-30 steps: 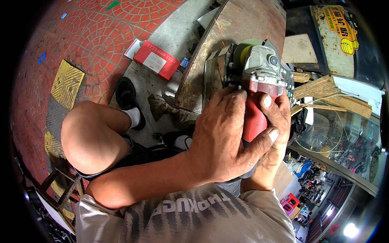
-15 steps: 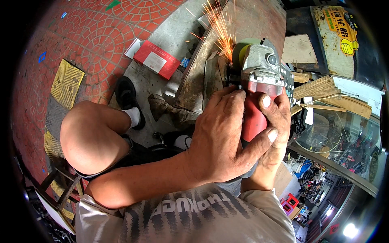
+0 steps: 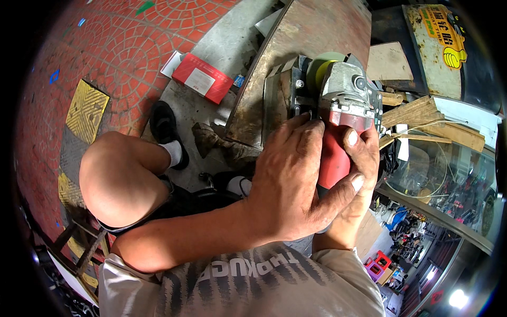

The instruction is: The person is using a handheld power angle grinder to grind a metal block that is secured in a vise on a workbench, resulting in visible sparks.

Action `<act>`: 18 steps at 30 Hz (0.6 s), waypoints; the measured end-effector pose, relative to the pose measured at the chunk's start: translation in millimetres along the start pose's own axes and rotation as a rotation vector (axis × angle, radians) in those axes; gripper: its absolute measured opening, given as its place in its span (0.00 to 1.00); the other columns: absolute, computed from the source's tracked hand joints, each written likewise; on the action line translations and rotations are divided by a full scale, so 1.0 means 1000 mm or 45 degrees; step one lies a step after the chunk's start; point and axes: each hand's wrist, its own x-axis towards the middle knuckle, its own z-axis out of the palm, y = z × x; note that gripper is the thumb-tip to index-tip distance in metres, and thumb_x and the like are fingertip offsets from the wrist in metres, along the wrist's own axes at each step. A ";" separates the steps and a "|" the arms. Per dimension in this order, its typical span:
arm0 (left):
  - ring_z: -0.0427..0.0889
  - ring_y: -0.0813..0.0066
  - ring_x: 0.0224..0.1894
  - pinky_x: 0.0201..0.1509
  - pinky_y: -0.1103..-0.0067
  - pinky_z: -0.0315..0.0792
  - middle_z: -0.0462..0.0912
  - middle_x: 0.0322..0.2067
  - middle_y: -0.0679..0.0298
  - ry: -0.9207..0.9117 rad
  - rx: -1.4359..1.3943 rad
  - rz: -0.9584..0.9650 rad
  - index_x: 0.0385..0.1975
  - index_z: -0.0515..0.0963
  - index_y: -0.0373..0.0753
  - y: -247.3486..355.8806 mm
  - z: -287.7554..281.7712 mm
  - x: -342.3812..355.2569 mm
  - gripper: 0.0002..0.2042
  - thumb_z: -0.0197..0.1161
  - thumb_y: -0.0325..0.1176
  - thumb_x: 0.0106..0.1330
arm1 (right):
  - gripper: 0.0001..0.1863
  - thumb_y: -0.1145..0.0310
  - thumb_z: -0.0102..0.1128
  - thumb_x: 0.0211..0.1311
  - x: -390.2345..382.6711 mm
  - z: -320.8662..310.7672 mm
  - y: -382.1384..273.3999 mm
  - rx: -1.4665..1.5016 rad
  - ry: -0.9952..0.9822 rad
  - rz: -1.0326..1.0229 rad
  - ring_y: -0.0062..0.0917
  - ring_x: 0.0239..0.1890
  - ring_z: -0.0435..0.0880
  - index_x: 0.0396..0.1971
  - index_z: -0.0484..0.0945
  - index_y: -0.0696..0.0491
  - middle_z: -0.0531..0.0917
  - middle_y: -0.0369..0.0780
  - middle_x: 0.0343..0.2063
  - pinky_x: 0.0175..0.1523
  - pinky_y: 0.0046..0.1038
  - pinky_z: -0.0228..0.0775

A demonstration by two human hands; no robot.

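Note:
Both hands are closed round an angle grinder (image 3: 335, 161) with a red body and a worn grey metal head. My left hand (image 3: 288, 182) wraps its near left side, the thumb stretched across toward the other hand. From the right, my right hand (image 3: 363, 153) grips the body, thumb on top and part of the palm hidden. A pale yellow-green disc (image 3: 323, 71) shows at the left of the grinder's head. Just left of it stands a dark metal piece (image 3: 299, 98) with a bolt on its face. Whether disc and metal touch is hidden.
The metal piece rests on a rusty brown board (image 3: 327, 26). A red box (image 3: 203, 76) lies open on the floor to the left. Wood offcuts (image 3: 417, 119) and a glass case (image 3: 443, 185) stand at right. My bent knee (image 3: 121, 177) is at left.
The orange sparks from the disc have gone. The grinder, with both hands on it, has shifted slightly right and nearer, so more of the dark metal piece shows.

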 end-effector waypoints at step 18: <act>0.86 0.36 0.64 0.69 0.54 0.80 0.82 0.65 0.35 0.004 0.008 0.021 0.74 0.73 0.25 -0.002 -0.002 0.000 0.36 0.79 0.40 0.73 | 0.53 0.67 0.86 0.66 0.001 -0.007 -0.003 -0.057 -0.055 0.058 0.33 0.59 0.91 0.86 0.64 0.60 0.88 0.48 0.64 0.64 0.35 0.87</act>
